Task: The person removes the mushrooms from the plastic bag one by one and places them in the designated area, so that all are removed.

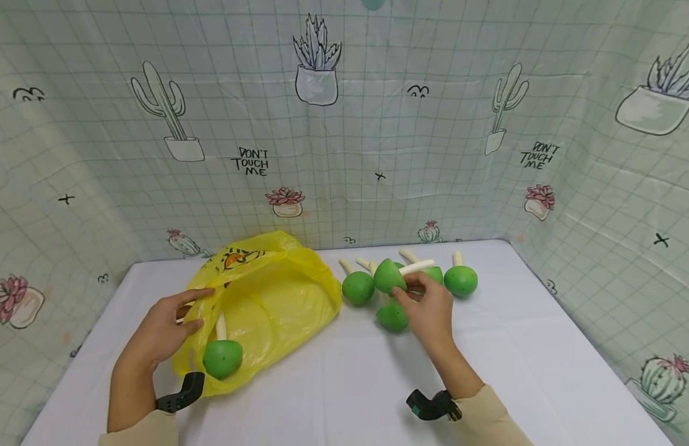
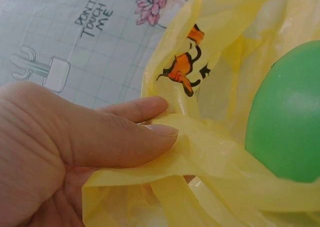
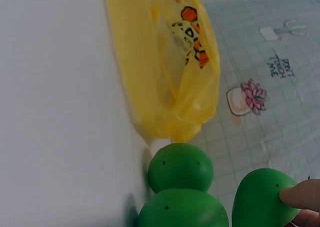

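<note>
The left hand [image 1: 163, 328] pinches the rim of a yellow plastic bag [image 1: 277, 310] between thumb and fingers, and the bag's mouth gapes toward the viewer. Inside it, near that hand, lies a maraca-shaped piece with a green head [image 1: 223, 359] and a white stick handle. Over a cluster of similar pieces, the right hand [image 1: 430, 310] grips another maraca-shaped piece [image 1: 387, 277] with thumb and fingers. Its handle points right, above the hand. In the right wrist view, the thumb presses on the green head [image 3: 260, 199].
Beside the bag are several more maraca-shaped pieces, among them one at the left [image 1: 358, 288], one in front [image 1: 392, 317] and one at the right [image 1: 460, 280]. All lie on a white-covered table [image 1: 333, 396]. Behind stands a printed grid curtain [image 1: 366, 136].
</note>
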Action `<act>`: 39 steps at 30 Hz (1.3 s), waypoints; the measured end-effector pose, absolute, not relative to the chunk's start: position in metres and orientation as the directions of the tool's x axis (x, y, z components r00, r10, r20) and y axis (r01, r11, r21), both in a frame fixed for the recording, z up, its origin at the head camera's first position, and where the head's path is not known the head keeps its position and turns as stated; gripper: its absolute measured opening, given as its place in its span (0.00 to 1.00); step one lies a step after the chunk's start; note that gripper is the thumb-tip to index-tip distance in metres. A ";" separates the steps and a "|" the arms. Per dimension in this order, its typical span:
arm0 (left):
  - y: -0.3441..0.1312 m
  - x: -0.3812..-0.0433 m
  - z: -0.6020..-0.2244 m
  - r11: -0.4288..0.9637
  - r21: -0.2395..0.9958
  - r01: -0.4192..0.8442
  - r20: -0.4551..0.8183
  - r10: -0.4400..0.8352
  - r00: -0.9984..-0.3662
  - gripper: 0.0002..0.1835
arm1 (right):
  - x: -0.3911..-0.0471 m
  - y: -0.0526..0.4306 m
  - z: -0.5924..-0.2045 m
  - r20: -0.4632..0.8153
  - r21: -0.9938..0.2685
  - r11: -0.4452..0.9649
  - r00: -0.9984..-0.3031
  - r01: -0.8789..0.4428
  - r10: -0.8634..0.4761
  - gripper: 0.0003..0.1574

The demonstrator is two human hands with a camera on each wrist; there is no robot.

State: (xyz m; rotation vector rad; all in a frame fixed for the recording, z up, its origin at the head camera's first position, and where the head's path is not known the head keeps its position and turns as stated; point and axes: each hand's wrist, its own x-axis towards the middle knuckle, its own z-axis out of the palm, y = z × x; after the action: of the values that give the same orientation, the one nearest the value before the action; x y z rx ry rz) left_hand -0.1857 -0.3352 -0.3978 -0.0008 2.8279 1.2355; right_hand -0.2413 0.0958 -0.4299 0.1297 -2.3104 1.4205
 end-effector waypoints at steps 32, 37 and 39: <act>-0.333 -0.186 -0.397 0.688 0.725 -0.027 -0.058 0.023 -0.998 0.33 | -0.231 0.150 -0.465 0.386 -0.789 0.587 -0.890 -0.182 0.242 0.11; -0.333 -0.186 -0.397 0.680 0.733 -0.027 -0.060 0.026 -0.998 0.33 | -0.232 0.151 -0.471 0.369 -0.792 0.587 -0.896 -0.166 0.245 0.11; -0.333 -0.185 -0.397 0.678 0.734 -0.025 -0.058 0.026 -0.998 0.33 | -0.232 0.152 -0.473 0.357 -0.798 0.582 -0.900 -0.156 0.248 0.12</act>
State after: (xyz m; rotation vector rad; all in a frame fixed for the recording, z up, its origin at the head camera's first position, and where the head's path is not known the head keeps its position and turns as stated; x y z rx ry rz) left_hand -0.1855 -0.3329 -0.3967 0.0004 2.8196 1.2351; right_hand -0.2320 0.1516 -0.4728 -0.0737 -2.3802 1.2615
